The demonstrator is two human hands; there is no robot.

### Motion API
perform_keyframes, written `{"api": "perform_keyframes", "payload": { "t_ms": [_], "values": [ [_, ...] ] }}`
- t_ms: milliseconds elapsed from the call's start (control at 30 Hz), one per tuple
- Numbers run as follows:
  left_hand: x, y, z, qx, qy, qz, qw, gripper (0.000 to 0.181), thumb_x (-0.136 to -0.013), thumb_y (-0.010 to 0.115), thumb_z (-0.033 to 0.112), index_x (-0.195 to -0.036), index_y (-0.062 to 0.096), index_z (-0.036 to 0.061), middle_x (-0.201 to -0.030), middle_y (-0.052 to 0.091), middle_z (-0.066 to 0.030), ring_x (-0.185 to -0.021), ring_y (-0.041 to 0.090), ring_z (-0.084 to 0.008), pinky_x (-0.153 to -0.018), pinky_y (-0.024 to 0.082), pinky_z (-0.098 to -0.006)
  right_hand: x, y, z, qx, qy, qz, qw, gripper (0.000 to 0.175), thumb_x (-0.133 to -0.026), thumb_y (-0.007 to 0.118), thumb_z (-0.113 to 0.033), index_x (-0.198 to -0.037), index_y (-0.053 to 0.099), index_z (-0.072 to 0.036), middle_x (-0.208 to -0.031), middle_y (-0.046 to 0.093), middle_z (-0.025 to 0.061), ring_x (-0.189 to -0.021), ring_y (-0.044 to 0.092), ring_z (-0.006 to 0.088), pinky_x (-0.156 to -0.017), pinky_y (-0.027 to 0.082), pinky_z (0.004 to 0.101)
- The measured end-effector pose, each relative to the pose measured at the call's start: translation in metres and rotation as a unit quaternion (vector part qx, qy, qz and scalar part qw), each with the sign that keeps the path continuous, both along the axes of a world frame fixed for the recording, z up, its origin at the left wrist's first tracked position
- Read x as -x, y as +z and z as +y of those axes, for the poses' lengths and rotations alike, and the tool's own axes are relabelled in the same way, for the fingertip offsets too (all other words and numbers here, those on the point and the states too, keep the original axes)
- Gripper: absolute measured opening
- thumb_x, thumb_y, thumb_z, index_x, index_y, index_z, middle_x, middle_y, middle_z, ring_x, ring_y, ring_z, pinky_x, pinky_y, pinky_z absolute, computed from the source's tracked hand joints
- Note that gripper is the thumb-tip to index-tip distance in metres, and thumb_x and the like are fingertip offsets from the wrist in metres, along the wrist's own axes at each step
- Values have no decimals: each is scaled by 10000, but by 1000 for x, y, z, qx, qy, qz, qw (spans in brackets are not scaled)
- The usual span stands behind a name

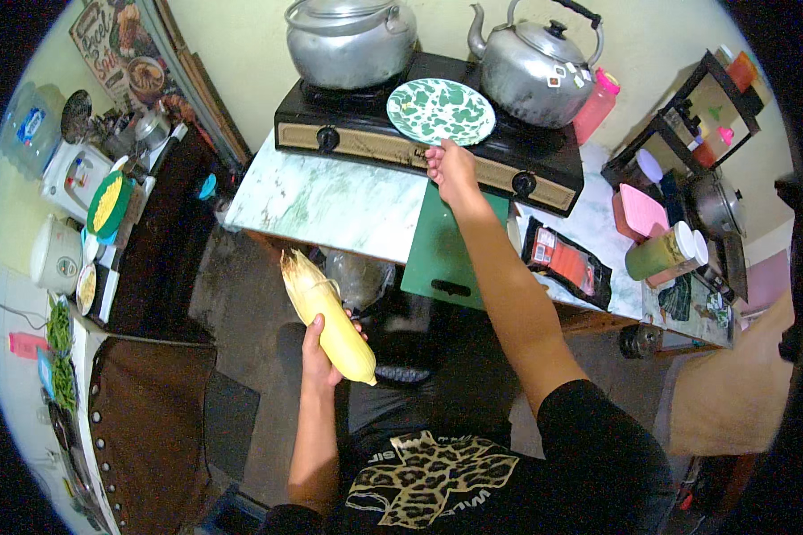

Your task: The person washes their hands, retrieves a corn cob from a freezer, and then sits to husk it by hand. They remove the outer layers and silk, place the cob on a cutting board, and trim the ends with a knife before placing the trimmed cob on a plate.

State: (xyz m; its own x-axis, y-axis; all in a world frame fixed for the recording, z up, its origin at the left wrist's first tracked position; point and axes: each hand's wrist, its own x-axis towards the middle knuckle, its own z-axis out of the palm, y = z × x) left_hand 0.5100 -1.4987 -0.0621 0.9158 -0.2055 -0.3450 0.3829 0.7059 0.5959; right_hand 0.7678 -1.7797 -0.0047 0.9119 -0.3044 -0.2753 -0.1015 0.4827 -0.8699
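My left hand (pixel 324 351) is closed around an ear of corn (pixel 331 324) in its pale yellow husk, held in front of the counter with the dry silk end pointing up and away. My right hand (pixel 452 167) reaches forward and grips the near rim of a green-and-white speckled enamel plate (pixel 441 110). That plate is above the middle of a black two-burner gas stove (pixel 428 150); whether it touches the stove I cannot tell. Below my right forearm lies a green cutting board (pixel 441 251), its handle slot past the counter's front edge.
An aluminium pot (pixel 351 50) and an aluminium kettle (pixel 539 77) stand on the burners. On the marble-patterned counter (pixel 334 200), right of the board, lies a black-and-red packet (pixel 565 257). Further right are a pink-lidded container (pixel 642 210) and jars (pixel 662 254). A brown-covered chair (pixel 150 408) stands left.
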Motion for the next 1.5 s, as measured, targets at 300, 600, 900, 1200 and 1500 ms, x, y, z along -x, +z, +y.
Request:
{"api": "perform_keyframes", "payload": {
  "t_ms": [300, 600, 900, 1200, 1500],
  "values": [
    [21, -19, 29, 24, 25, -2, 999, 569, -943, 558, 502, -1203, 541, -4, -987, 628, -129, -860, 645, -266, -793, 569, -455, 160, -67, 124, -77, 174, 8, 982, 230, -1044, 482, -217, -972, 543, -7, -794, 670, 141, -612, 562, 154, -554, 459, 301],
    [8, -37, 17, -16, 37, 39, 998, 554, -945, 546, 505, -1189, 560, 7, -976, 647, -162, -895, 655, -303, -823, 564, -476, 168, -86, 140, -54, 271, 65, 959, 587, -1018, 487, -523, -1177, 549, 38, -925, 681, 136, -652, 586, 150, -614, 503, 304],
    [-6, -41, -21, 78, -138, -1, 987, 562, -944, 568, 451, -1242, 530, -23, -1080, 639, -179, -1001, 653, -324, -882, 553, -478, 333, -82, -32, 84, 45, 186, 978, 353, -1042, 489, -426, -1040, 567, -82, -770, 608, 40, -523, 456, 95, -463, 349, 250],
    [0, -4, -52, 46, -168, -59, 983, 571, -935, 606, 418, -1260, 521, -43, -1135, 644, -151, -1024, 667, -332, -887, 565, -492, 301, -104, 29, -156, 3, 15, 988, 65, -1027, 540, -160, -1005, 517, -103, -872, 651, 94, -628, 502, 103, -567, 431, 245],
    [39, 10, -33, 13, -105, -63, 992, 570, -968, 546, 442, -1283, 516, -31, -1101, 655, -191, -998, 666, -322, -901, 552, -479, 267, -111, 89, -297, -41, -35, 953, 142, -1034, 550, -218, -1101, 521, -96, -1181, 651, 140, -914, 614, 159, -784, 502, 290]
  ]
}}
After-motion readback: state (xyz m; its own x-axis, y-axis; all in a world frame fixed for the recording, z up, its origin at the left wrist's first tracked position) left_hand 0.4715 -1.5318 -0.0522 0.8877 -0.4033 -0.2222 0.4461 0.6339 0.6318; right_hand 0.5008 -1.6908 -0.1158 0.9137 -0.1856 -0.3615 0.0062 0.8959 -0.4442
